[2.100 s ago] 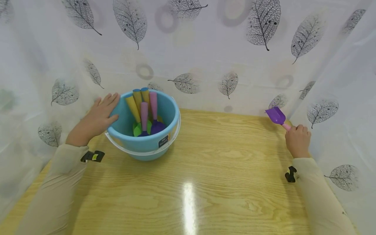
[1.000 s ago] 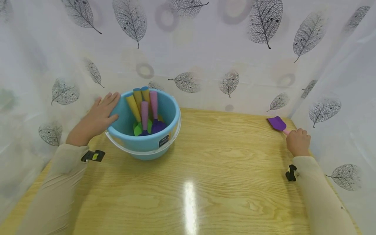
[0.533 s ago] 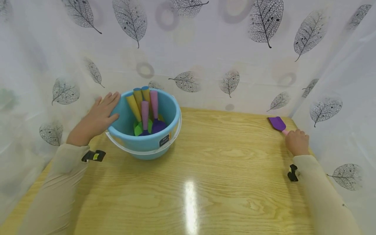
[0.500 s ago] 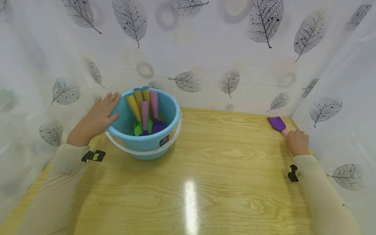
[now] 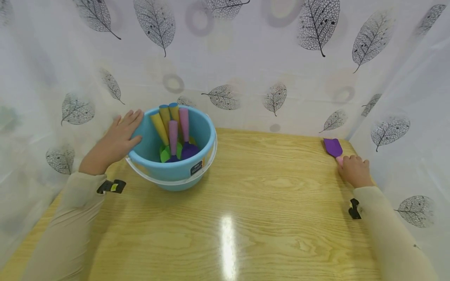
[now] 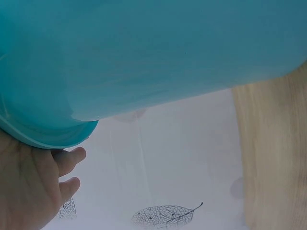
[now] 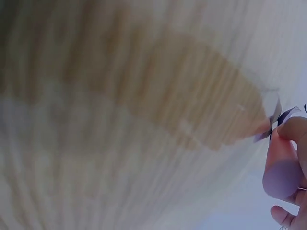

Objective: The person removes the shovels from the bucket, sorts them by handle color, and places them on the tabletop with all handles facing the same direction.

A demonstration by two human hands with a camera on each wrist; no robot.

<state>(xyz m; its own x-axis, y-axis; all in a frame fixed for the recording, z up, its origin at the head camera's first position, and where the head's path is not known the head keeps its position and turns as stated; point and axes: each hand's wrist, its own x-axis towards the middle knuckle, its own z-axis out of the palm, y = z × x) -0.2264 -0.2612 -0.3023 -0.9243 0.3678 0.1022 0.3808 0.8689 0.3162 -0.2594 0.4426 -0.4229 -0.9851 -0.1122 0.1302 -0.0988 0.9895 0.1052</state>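
Change: we find the purple shovel (image 5: 333,147) lower than two seconds ago, near the table's far right corner.
Right hand (image 5: 356,171): fingers grasping the shovel's pink handle.
Left hand (image 5: 116,142): fingers extended on the blue bucket (image 5: 168,171), which holds handled tools (image 5: 173,134).
Surface: glossy wood-grain table (image 5: 267,195).
Room: leaf-printed white curtain (image 5: 239,50) around us.

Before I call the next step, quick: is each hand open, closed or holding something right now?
Left hand: open, resting against the blue bucket.
Right hand: closed, holding the purple shovel by its pink handle.
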